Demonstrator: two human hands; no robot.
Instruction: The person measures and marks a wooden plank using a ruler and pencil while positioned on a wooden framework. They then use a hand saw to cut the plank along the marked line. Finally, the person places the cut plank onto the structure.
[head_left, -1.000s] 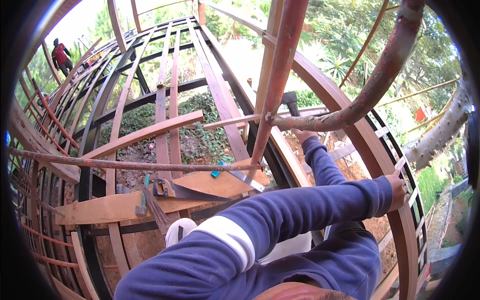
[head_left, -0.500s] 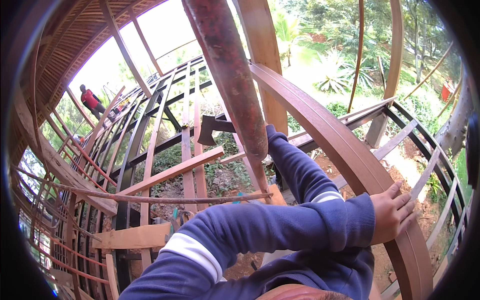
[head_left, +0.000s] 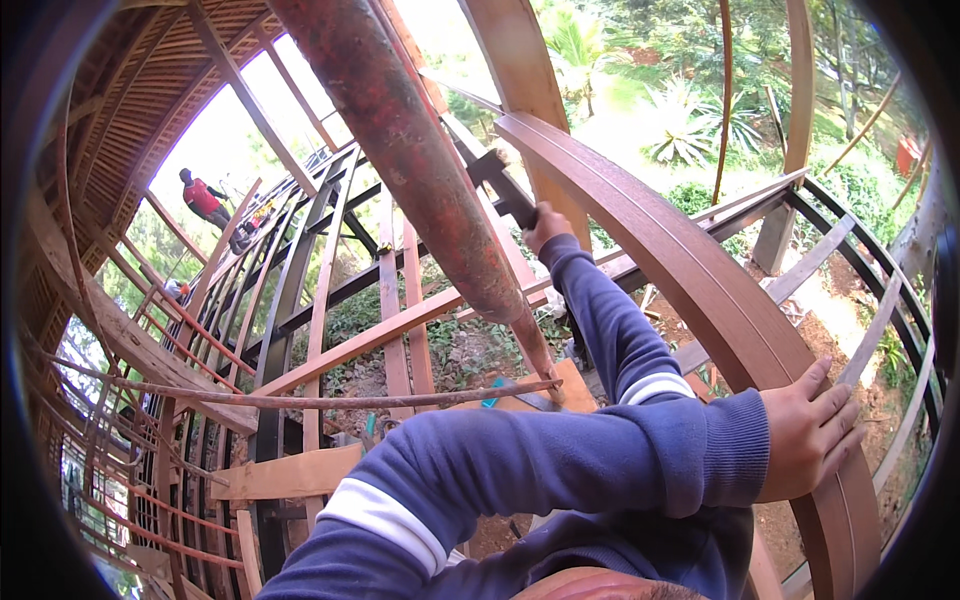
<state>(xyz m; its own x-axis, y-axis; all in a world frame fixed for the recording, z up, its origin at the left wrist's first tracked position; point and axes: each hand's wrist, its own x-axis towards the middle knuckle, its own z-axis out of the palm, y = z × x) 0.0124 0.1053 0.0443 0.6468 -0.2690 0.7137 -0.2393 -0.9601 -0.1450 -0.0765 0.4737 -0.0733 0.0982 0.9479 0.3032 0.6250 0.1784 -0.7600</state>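
Note:
My left arm crosses in front of my body to the right. My left hand [head_left: 812, 432] lies on a curved brown beam [head_left: 690, 270], fingers stretched out over its surface. Under that arm my right arm reaches forward, and my right hand [head_left: 549, 228] is closed around the handle of a hatchet [head_left: 514, 198]. The hatchet's dark head is just right of a thick, rusty red pole [head_left: 410, 160], near an upright wooden post [head_left: 520, 70]; part of the head may be hidden by the pole. The beam's far end meets this post.
A thin bent rod [head_left: 330, 402] crosses on the left above wooden slats and a black metal frame [head_left: 290, 270]. A loose plank [head_left: 370, 345] lies slantwise there. A person in red [head_left: 203, 200] stands far left. Plants and soil show below right.
The hatchet has moved from the pole's left side to its right, and my right hand now shows. The view has shifted, so the pole leans further left. My left hand stays on the beam.

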